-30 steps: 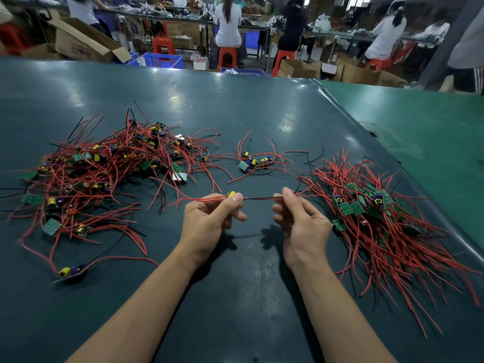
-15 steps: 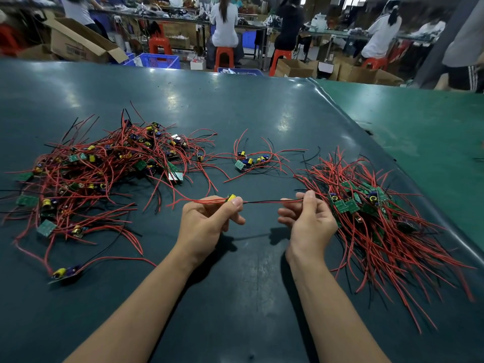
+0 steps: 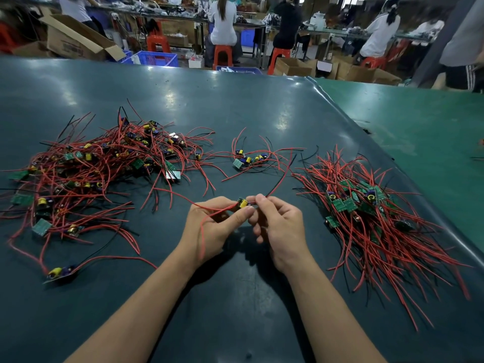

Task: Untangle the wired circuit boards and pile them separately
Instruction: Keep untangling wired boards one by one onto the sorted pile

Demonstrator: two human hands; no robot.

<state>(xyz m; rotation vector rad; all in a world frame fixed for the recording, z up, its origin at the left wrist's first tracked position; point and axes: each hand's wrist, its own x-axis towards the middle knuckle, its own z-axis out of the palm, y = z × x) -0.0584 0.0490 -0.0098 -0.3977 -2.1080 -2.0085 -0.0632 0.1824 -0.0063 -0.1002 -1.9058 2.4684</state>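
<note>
1. Red-wired tangled heap [image 3: 86,176] lies far left; the sorted pile [image 3: 379,221] spreads right.
2. My left hand [image 3: 212,229] and right hand [image 3: 277,226] have closed together, no longer stretching wire.
3. Both pinch one circuit board [image 3: 243,203], freed for piling.

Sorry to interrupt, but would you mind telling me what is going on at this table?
A person is sorting wired circuit boards. The left hand and right hand together pinch one small board above the table, its red wires trailing off. A big tangled heap lies on the left, a small cluster in the middle, and a sorted pile on the right.
</note>
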